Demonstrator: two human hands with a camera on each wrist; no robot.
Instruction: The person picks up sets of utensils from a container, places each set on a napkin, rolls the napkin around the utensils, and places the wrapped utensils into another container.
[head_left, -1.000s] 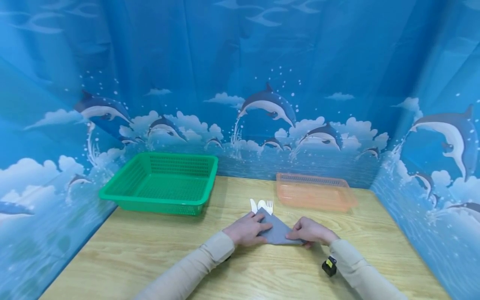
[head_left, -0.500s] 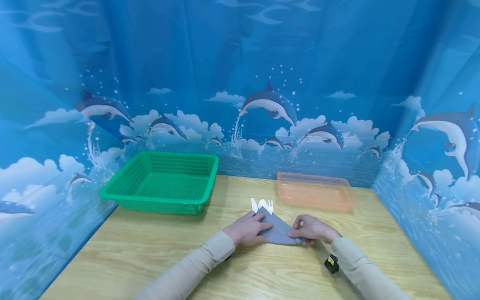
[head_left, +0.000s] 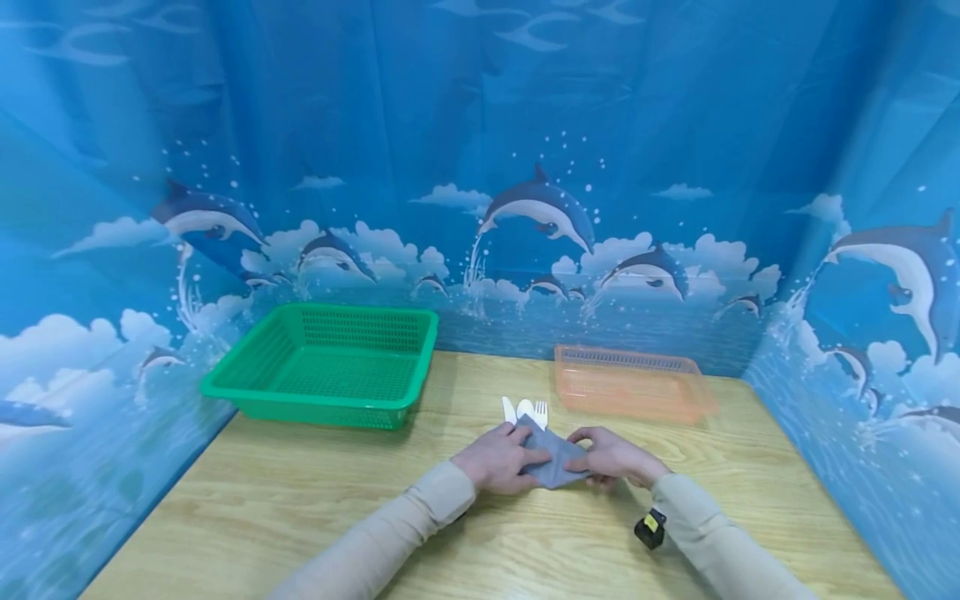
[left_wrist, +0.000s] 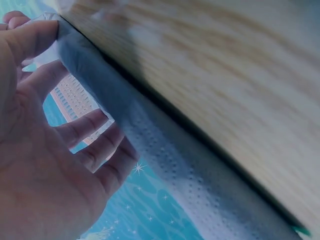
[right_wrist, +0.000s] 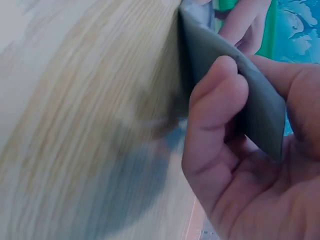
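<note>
A grey napkin (head_left: 553,475) lies folded on the table, with the tops of a white knife (head_left: 508,409), spoon (head_left: 525,407) and fork (head_left: 542,410) sticking out beyond its far point. My left hand (head_left: 495,460) rests on its left part, fingers spread over the cloth. In the left wrist view those fingers (left_wrist: 80,127) lie extended against the napkin's edge (left_wrist: 165,155). My right hand (head_left: 615,457) pinches the right corner and holds it folded inward. The right wrist view shows that flap (right_wrist: 265,110) raised between thumb and curled fingers. The cutlery handles are hidden under the cloth.
At the back left stands a green plastic basket (head_left: 390,406). A shallow orange basket (head_left: 637,404) sits at the back right, just beyond the cutlery. Dolphin-printed curtains (head_left: 465,108) enclose the wooden table (head_left: 300,492) at the back and sides.
My right hand has moved leftward with the napkin's right corner, folding it in toward the middle. The left hand has stayed almost in place on the cloth.
</note>
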